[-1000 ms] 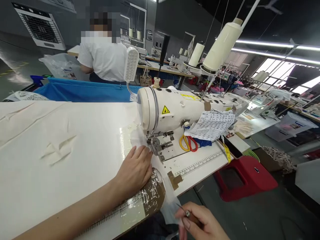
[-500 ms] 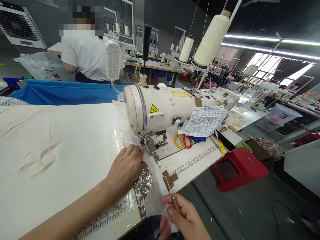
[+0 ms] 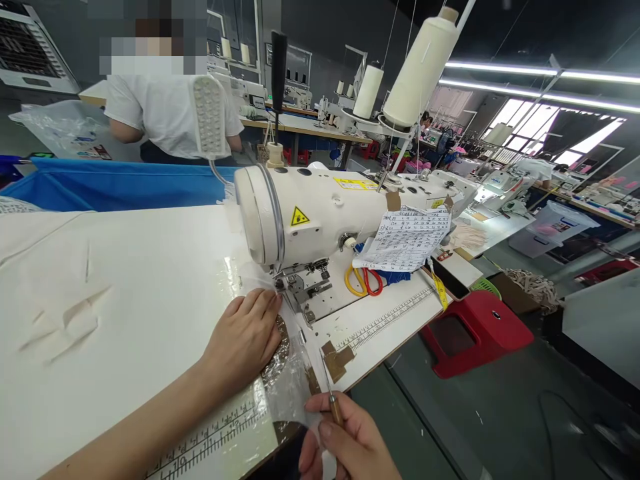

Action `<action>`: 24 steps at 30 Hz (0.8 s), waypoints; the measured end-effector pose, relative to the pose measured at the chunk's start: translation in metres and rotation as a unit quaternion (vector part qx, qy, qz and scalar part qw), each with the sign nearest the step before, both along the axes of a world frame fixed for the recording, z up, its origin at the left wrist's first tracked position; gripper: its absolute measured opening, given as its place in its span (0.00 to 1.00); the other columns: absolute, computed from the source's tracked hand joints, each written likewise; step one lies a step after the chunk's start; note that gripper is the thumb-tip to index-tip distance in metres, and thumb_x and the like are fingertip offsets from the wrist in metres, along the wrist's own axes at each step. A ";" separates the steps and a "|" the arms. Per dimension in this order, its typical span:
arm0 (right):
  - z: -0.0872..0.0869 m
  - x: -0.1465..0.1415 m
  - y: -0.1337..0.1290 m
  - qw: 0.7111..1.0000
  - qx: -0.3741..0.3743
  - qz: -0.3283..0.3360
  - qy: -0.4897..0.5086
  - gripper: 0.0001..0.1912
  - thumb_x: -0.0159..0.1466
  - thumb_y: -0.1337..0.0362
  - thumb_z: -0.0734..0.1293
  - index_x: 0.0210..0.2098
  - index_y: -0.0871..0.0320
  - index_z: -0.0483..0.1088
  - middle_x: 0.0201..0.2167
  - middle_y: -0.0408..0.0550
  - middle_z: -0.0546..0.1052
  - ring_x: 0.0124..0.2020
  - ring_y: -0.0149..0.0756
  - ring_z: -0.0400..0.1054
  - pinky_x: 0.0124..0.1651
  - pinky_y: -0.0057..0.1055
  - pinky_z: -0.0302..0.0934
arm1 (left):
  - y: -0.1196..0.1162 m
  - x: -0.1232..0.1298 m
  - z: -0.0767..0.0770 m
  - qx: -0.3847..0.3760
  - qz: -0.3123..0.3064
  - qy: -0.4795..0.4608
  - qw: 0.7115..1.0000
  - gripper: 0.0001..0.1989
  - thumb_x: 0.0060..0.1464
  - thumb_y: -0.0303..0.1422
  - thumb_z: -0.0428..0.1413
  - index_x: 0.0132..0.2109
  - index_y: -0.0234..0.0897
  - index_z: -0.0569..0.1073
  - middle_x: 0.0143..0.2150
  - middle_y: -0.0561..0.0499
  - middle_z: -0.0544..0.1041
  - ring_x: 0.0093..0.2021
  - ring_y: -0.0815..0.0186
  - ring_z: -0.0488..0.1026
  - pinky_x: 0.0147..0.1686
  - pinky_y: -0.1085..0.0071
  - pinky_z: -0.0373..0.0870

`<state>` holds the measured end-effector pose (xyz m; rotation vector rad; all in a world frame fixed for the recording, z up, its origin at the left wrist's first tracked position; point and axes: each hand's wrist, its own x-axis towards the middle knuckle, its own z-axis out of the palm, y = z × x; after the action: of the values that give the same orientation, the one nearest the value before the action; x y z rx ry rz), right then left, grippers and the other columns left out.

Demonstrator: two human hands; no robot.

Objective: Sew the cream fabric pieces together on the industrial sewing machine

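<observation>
My left hand (image 3: 246,337) lies palm down on thin white fabric (image 3: 293,377) with its fingers stretched toward the needle area of a white sewing machine (image 3: 315,213). The fingertips rest just left of the presser foot. Low in the view, my right hand (image 3: 345,433) is closed around the wooden handle of an awl (image 3: 335,407). Its thin metal shaft points up and away, along the fabric's right edge. Part of the white fabric hangs over the table's front edge beside the right fingers; whether they also pinch it I cannot tell.
Yellow-and-red-handled scissors (image 3: 364,280) lie on the machine bed beneath a handwritten sheet (image 3: 407,240). A folded cream cloth piece (image 3: 65,323) is on the left of the table. A red stool (image 3: 480,333) stands at right. Beyond a blue fabric bin (image 3: 125,187) is another person (image 3: 165,113).
My right hand with the awl has moved slightly left, and the awl lies closer along the fabric. My left hand stays on the cloth by the presser foot. The view has shifted slightly.
</observation>
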<state>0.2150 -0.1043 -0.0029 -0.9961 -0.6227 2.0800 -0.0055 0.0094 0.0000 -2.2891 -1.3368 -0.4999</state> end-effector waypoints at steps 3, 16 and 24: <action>-0.004 -0.003 0.001 1.000 0.025 -0.003 0.014 0.29 0.59 0.47 0.78 0.47 0.61 0.68 0.27 0.45 0.81 0.26 0.41 0.81 0.30 0.29 0.67 | 0.003 -0.002 0.000 0.009 -0.009 -0.009 1.000 0.21 0.65 0.30 0.44 0.55 0.24 0.75 0.51 0.35 0.78 0.54 0.51 0.72 0.49 0.57 0.67; -0.010 0.014 0.002 0.990 0.120 0.001 -0.078 0.26 0.67 0.43 0.71 0.48 0.60 0.71 0.30 0.47 0.80 0.25 0.37 0.79 0.32 0.29 0.67 | -0.013 0.011 0.002 -0.010 -0.041 -0.042 0.998 0.19 0.62 0.29 0.45 0.54 0.27 0.74 0.52 0.37 0.77 0.53 0.52 0.71 0.51 0.58 0.67; 0.002 0.021 0.002 0.983 0.134 0.011 -0.121 0.25 0.67 0.43 0.71 0.48 0.58 0.72 0.30 0.46 0.79 0.25 0.34 0.76 0.34 0.30 0.66 | -0.013 0.010 0.000 -0.003 -0.047 -0.030 0.998 0.19 0.63 0.29 0.46 0.54 0.24 0.74 0.53 0.36 0.76 0.56 0.50 0.69 0.52 0.57 0.68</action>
<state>0.2361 -0.1021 -0.0009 -1.0939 -1.0133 1.8451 0.0049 -0.0040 -0.0003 -2.3678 -1.2657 -0.6009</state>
